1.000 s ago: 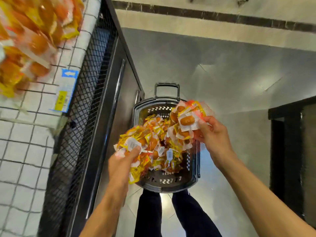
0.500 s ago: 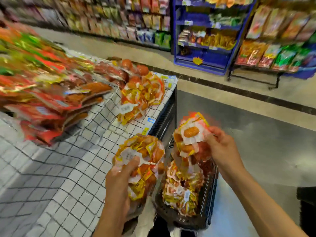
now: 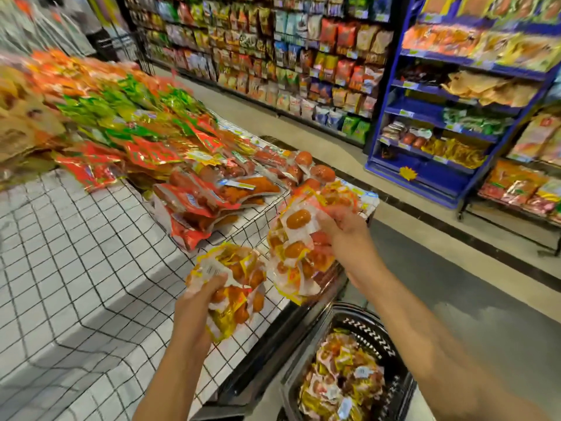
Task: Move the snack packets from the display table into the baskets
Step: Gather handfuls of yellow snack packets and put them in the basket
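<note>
The left hand (image 3: 206, 294) gripped a bunch of yellow snack packets (image 3: 239, 275) just above the near edge of the checked table (image 3: 91, 268), while the right hand (image 3: 343, 229) clutched a second, bigger bunch (image 3: 297, 247) beside it. On the floor by the table stood the black basket (image 3: 373, 332), holding a heap of packets (image 3: 343, 381), seemingly the same sort, though the blur made that hard to judge.

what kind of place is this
Most likely a supermarket snack aisle: wall shelves and a blue rack full of bagged snacks, a display table heaped with snack packets, and a black shopping basket on the floor.
</note>
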